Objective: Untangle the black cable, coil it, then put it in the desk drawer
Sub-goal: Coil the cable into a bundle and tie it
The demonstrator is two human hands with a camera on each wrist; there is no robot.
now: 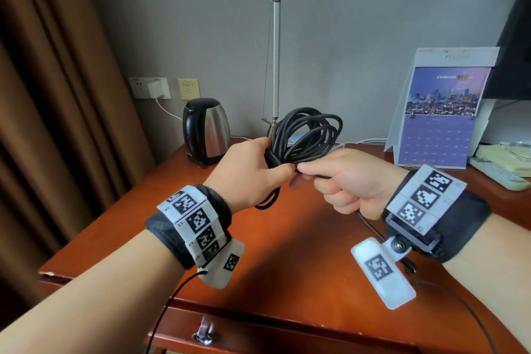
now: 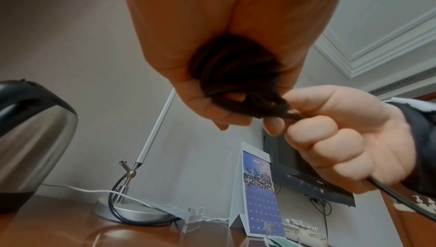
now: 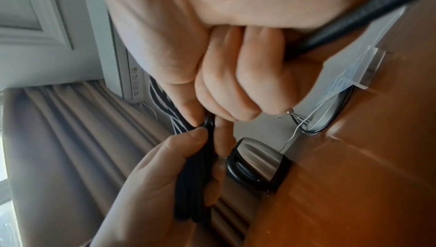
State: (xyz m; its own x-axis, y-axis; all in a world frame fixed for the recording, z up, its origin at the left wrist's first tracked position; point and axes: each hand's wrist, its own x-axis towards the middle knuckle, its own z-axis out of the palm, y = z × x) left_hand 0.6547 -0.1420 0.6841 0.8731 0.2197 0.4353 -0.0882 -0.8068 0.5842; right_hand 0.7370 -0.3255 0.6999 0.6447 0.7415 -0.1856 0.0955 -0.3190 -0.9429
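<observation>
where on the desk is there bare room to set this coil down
The widest bare patch is the desk front and centre, under both hands, between the kettle side and the near edge. The back is crowded: kettle, lamp base, mask, calendar, and a remote at the right. The left hand holds the coil; the right hand pinches its tail.

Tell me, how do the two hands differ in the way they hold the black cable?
The left hand wraps its fingers round the whole bundle of the black cable, while the right hand pinches just one strand between thumb and forefinger. The left hand is beside the kettle; the right is nearer the calendar. Both are raised above the desk.
</observation>
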